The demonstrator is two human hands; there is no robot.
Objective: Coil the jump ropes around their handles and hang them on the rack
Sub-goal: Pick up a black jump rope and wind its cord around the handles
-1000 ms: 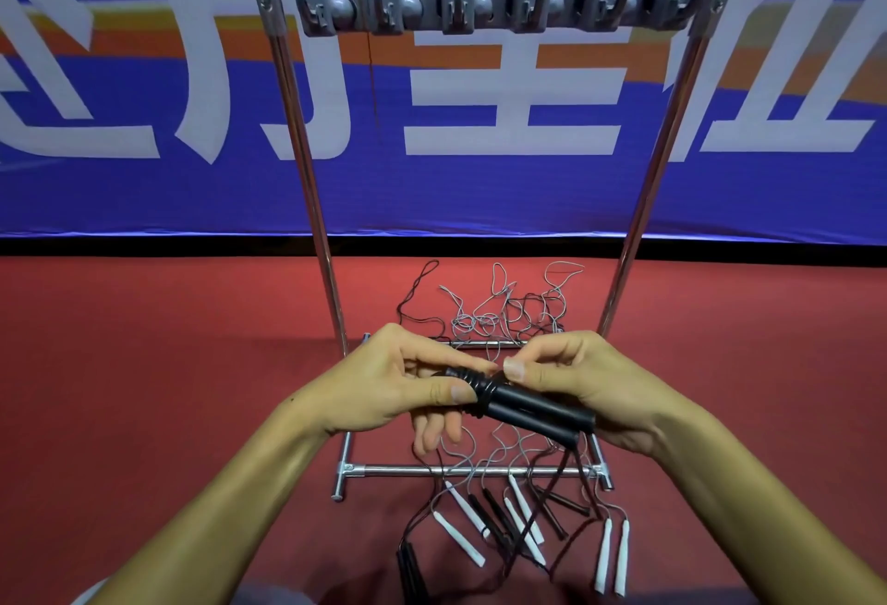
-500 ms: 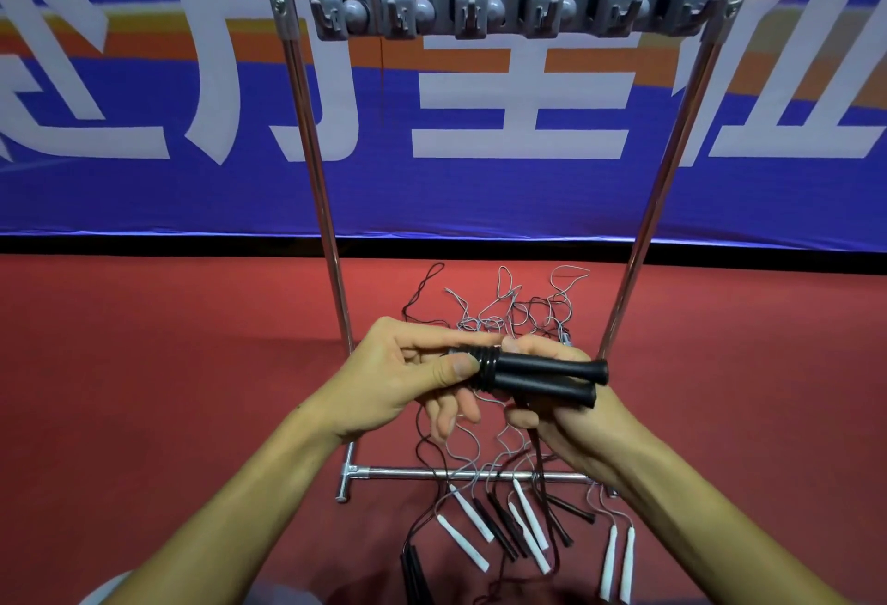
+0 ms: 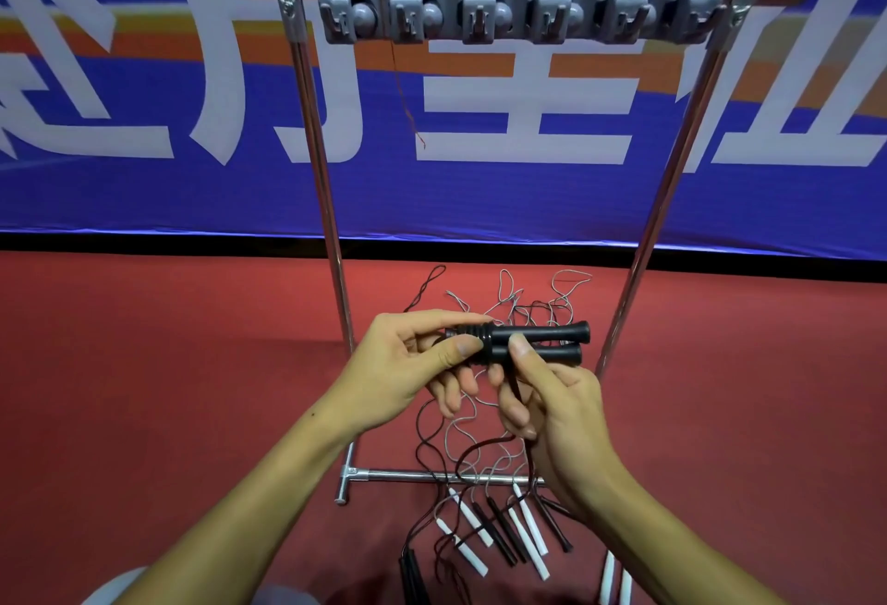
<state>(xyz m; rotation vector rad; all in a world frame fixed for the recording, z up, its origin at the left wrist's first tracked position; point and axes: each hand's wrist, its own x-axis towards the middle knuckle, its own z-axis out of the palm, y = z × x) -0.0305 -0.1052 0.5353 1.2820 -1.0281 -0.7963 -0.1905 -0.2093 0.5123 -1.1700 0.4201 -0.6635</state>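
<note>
now that our right hand (image 3: pixel 552 405) has dropped below the paired black handles (image 3: pixel 537 342), pinching the dark cord (image 3: pixel 516 391) under its thumb, our left hand (image 3: pixel 413 364) grips their ribbed end, suggesting another wrap comes next.

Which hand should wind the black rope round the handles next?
Probably the right hand: its fingers already pinch the loose black cord just below the black handles. The left hand grips their ribbed end, steadying them.
</note>
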